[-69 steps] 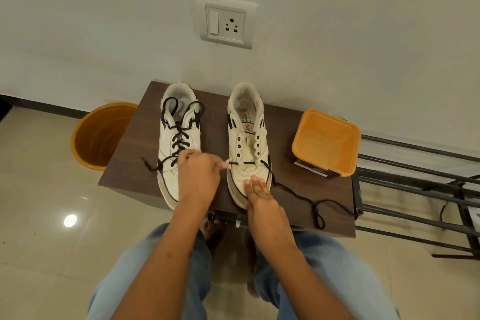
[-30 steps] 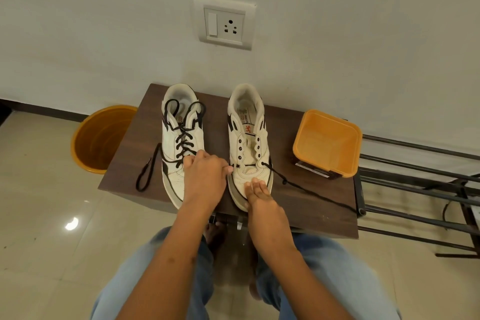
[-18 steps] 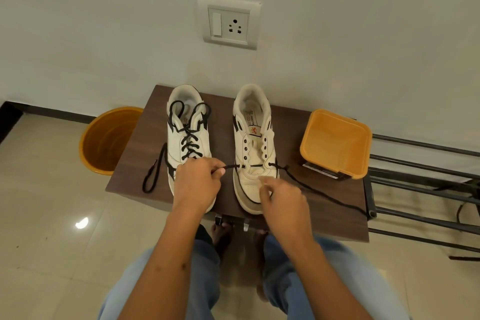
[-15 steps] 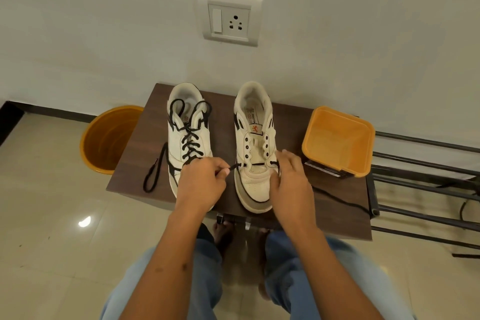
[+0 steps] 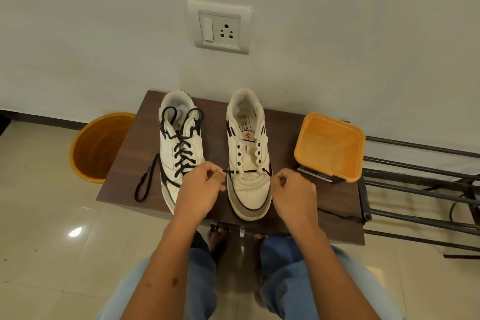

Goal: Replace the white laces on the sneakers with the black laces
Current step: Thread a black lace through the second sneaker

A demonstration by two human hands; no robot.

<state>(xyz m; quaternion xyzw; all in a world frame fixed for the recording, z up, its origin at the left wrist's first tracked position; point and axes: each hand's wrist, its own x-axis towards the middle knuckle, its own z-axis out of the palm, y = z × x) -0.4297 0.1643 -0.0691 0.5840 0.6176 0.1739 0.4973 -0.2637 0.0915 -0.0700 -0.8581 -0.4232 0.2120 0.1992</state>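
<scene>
so, left to right: the left sneaker [image 5: 179, 148] on the surface [image 5: 215, 122] already carries a black lace [image 5: 183, 156] through its whole run of eyelets, ends loose. the left hand [image 5: 200, 189] has its grip pinched on one end of the second black lace [image 5: 249, 171], which crosses only the lowest eyelets of the right sneaker [image 5: 248, 153]. the right hand [image 5: 292, 189] pinches the other end. about halfway, i judge; no white laces in view.

Left hand [image 5: 200, 189] hides left sneaker's [image 5: 180, 148] toe.

Sneakers [image 5: 215, 153] on table [image 5: 124, 163], tub [image 5: 328, 147] right.
</scene>
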